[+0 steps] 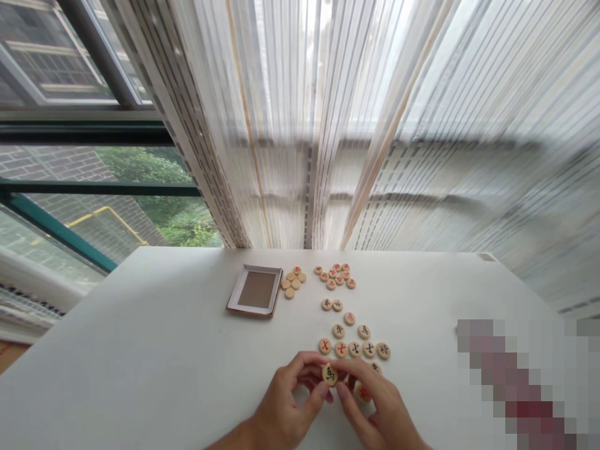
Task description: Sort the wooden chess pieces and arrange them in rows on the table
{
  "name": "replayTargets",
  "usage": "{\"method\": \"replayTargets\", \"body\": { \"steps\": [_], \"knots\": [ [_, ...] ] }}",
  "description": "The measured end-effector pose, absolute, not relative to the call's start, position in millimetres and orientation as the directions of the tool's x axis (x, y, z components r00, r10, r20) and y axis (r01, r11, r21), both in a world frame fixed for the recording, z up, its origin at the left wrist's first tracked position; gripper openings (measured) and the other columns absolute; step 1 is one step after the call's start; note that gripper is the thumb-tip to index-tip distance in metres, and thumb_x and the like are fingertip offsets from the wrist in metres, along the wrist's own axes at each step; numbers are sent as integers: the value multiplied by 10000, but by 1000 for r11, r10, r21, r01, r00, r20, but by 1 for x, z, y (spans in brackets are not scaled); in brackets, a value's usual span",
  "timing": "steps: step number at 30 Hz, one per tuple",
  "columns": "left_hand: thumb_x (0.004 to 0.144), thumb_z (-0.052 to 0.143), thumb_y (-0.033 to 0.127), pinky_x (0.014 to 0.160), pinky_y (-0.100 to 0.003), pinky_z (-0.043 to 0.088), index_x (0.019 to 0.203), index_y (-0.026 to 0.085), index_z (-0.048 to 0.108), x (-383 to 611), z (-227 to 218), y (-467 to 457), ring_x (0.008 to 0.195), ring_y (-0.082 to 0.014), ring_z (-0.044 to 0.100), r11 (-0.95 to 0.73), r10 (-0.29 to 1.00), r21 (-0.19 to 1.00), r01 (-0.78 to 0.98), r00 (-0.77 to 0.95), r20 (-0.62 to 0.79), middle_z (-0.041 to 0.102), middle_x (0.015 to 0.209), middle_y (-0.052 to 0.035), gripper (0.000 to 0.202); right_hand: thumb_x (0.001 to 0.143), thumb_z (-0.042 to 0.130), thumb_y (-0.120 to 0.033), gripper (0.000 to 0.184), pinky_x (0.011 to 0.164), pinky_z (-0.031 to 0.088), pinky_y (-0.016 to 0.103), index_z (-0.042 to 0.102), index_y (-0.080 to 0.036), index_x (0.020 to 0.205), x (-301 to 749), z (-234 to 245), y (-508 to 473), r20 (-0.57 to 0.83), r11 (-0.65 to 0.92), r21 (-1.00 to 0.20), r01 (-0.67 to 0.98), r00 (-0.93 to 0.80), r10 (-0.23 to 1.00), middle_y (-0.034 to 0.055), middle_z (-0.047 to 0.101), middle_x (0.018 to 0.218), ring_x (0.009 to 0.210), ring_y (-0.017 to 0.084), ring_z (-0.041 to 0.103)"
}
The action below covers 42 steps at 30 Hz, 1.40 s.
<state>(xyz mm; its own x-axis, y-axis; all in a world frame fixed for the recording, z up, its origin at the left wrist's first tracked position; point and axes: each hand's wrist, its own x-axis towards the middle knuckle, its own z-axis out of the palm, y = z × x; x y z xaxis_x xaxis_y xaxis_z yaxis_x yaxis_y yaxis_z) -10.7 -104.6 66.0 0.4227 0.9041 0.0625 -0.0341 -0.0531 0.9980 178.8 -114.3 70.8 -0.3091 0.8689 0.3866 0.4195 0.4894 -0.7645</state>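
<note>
Both hands meet low in the middle of the white table [154,350]. My left hand [288,400] and my right hand [375,406] pinch one round wooden chess piece [329,374] with a dark character between their fingertips. Just beyond the fingers lies a row of similar pieces [355,348], some marked red, some black. One more red-marked piece [364,393] lies under my right hand. Farther back sit a pair of pieces [332,305], a cluster of red-marked ones [335,275] and a small group lying blank side up [293,283].
A shallow cardboard box lid [255,291] lies left of the blank pieces. Striped sheer curtains [375,125] hang behind the table's far edge, with a window [94,181] at the left. A blurred patch [529,381] covers the table's right front corner.
</note>
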Motion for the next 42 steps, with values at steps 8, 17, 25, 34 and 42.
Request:
{"method": "replayTargets", "body": {
  "steps": [8, 17, 25, 34, 42],
  "knots": [
    [886, 623, 190, 756, -238, 555, 1153, 200, 577, -11, 55, -107, 781, -139, 663, -221, 905, 968, 115, 393, 160, 709, 988, -59, 272, 905, 575, -201, 117, 637, 521, 198, 608, -216, 1016, 179, 72, -115, 331, 413, -822, 391, -262, 907, 22, 702, 834, 675, 130, 647],
    [844, 648, 146, 751, -219, 539, 1073, 186, 607, -13, 56, -110, 750, -136, 659, -381, 842, 907, 179, 473, 260, 717, 887, -42, 236, 880, 646, -328, 146, 548, 464, 178, 653, -196, 818, 178, 67, -117, 225, 307, -840, 447, -228, 947, -11, 669, 659, 559, 107, 596],
    [826, 683, 166, 747, -225, 546, 1075, 185, 616, -12, 61, -107, 759, -133, 655, -203, 897, 972, 115, 421, 137, 702, 902, -35, 258, 956, 488, -207, 145, 695, 516, 197, 606, -225, 1038, 181, 70, -118, 286, 375, -829, 414, -264, 921, 26, 707, 871, 757, 133, 671],
    [883, 652, 248, 800, -263, 555, 1147, 178, 612, -12, 64, -104, 833, -163, 696, -68, 919, 996, 61, 393, 39, 734, 966, -72, 276, 904, 533, -145, 285, 741, 545, 236, 552, -236, 1173, 179, 77, -115, 356, 462, -804, 375, -320, 878, 43, 686, 955, 786, 149, 659],
    [932, 596, 295, 784, -291, 561, 1210, 160, 564, -12, 68, -106, 812, -177, 709, 2, 903, 1000, -27, 430, 10, 734, 971, -100, 311, 924, 539, -180, 242, 693, 549, 228, 571, -230, 1159, 180, 74, -114, 366, 463, -794, 394, -299, 881, 38, 687, 895, 744, 146, 659]
  ]
}}
